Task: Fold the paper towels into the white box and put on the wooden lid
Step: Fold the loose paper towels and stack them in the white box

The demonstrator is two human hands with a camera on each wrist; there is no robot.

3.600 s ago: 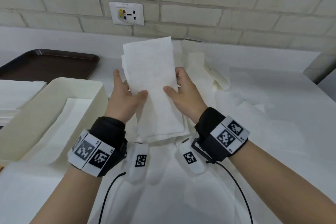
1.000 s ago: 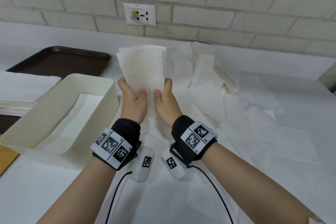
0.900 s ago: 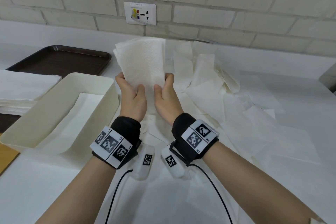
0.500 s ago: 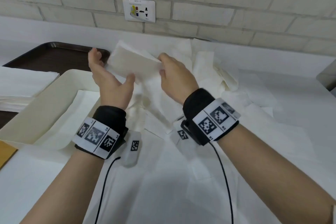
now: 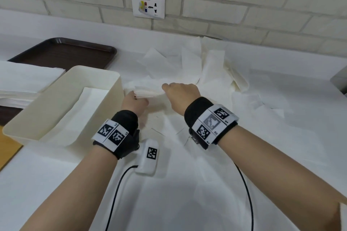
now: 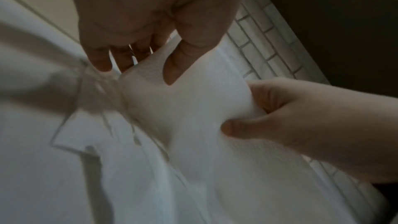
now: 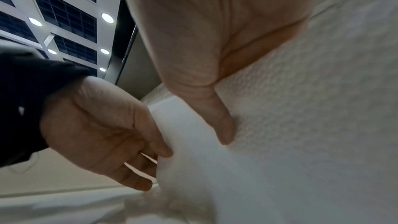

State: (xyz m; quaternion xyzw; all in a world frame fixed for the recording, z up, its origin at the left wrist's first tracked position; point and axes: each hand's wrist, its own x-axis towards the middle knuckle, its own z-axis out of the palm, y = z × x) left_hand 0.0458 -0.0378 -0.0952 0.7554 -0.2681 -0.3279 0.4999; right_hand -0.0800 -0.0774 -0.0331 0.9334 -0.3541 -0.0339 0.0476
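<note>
A folded paper towel (image 5: 148, 92) lies flat between my hands, just right of the white box (image 5: 105, 80). My left hand (image 5: 137, 98) pinches its left end, thumb on top and fingers underneath in the left wrist view (image 6: 137, 67). My right hand (image 5: 166, 88) grips the right end; its thumb presses the embossed towel (image 7: 301, 125) in the right wrist view, with the fingers hidden behind. Inside the box lies a flat paper towel (image 5: 84, 107).
Loose paper towels (image 5: 197, 65) are heaped at the back centre and spread over the white table. A stack of sheets (image 5: 22, 84) and a brown tray (image 5: 63, 52) sit left of the box. A wooden surface (image 5: 6, 146) shows at the left edge.
The towel, held upright in front of me before, has been tipped flat and brought down low beside the box's right wall. Both hands came down with it.
</note>
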